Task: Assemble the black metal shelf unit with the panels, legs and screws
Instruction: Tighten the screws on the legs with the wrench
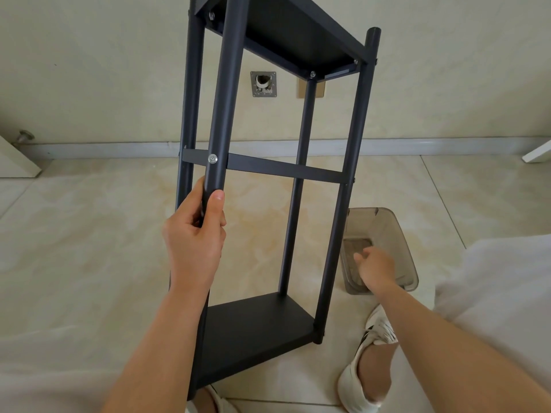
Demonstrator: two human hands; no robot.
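Shelf unit (268, 174): front leg (222, 114) is gripped by the left hand (193, 234), apparently for steadying, while the right hand (377, 265), fingers loosely apart and empty, is extended into the plastic bin (399, 231), presumably for screws.

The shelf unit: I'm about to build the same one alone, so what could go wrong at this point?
1. Only the left hand grips a leg while the shelf unit stands tilted on the tile floor; it could slip or topple.
2. The right hand reaches into the clear plastic bin beside the frame; the forearm could nudge the near leg.
3. A shoe sits close to the bottom panel; a sliding frame might hit it.
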